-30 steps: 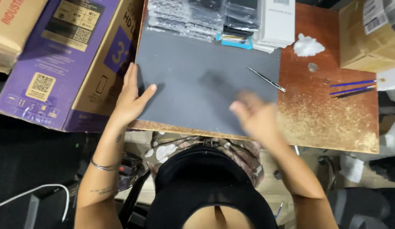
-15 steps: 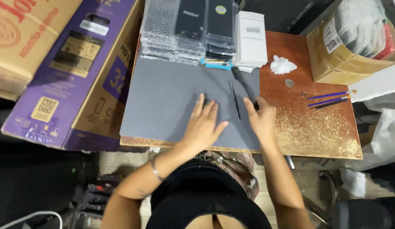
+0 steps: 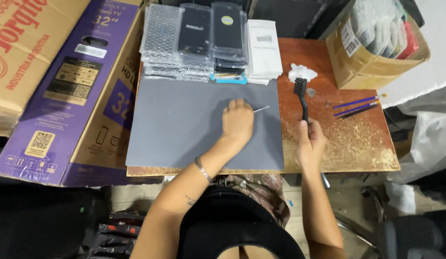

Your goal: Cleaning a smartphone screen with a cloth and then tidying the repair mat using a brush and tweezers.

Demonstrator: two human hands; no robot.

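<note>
Brush [image 3: 300,93] stands gripped in our right hand [image 3: 309,141] just beside the grey mat [image 3: 184,124]; our left hand [image 3: 237,122] pinches a thin metal tool [image 3: 261,109] on that mat.

Counter [image 3: 357,139]: worn reddish-brown wood, top scuffed pale at the front.
Mat [image 3: 184,129]: grey, covering the left part.
Far edge: stacked bagged phone cases [image 3: 194,41], white box [image 3: 263,48].
Right part: crumpled tissue [image 3: 302,72], thin brushes [image 3: 359,106].
</note>
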